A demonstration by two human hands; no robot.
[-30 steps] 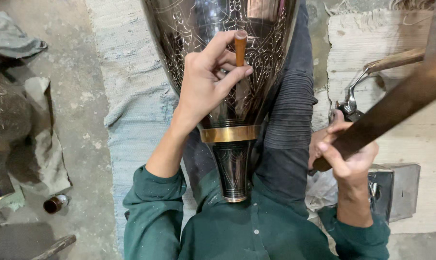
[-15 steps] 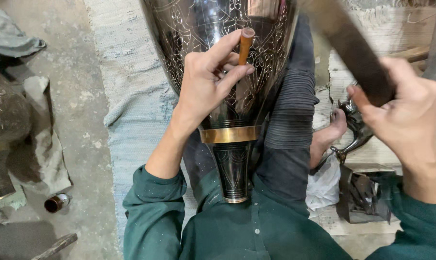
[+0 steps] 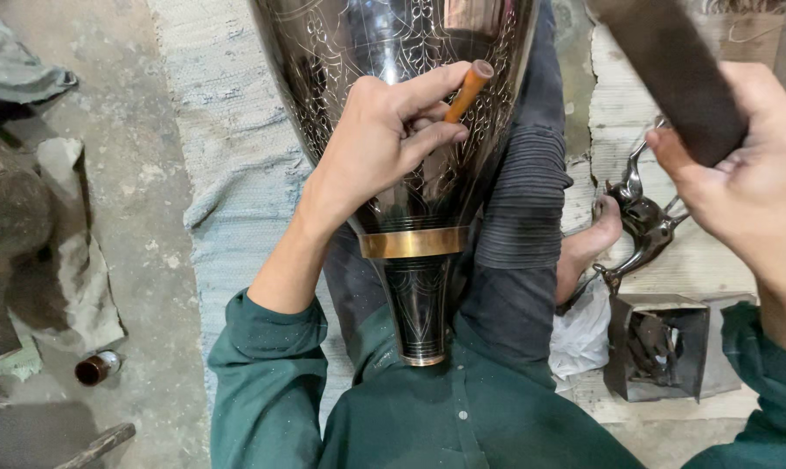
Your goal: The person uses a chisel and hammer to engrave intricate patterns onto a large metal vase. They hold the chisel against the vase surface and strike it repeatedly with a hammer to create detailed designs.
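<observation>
Pinching a short orange-brown punch [image 3: 468, 89] between thumb and fingers, the left hand [image 3: 384, 143] sets its lower end against the engraved dark metal vase [image 3: 358, 52] — heel of the hand resting on the wall, apparently to steady the tool. The vase lies under those fingers, neck and brass band [image 3: 413, 243] toward the body, wedged between the legs. Off to the side, the right hand [image 3: 749, 178] is clenched around a dark wooden mallet handle [image 3: 671, 74] — raised above the punch.
</observation>
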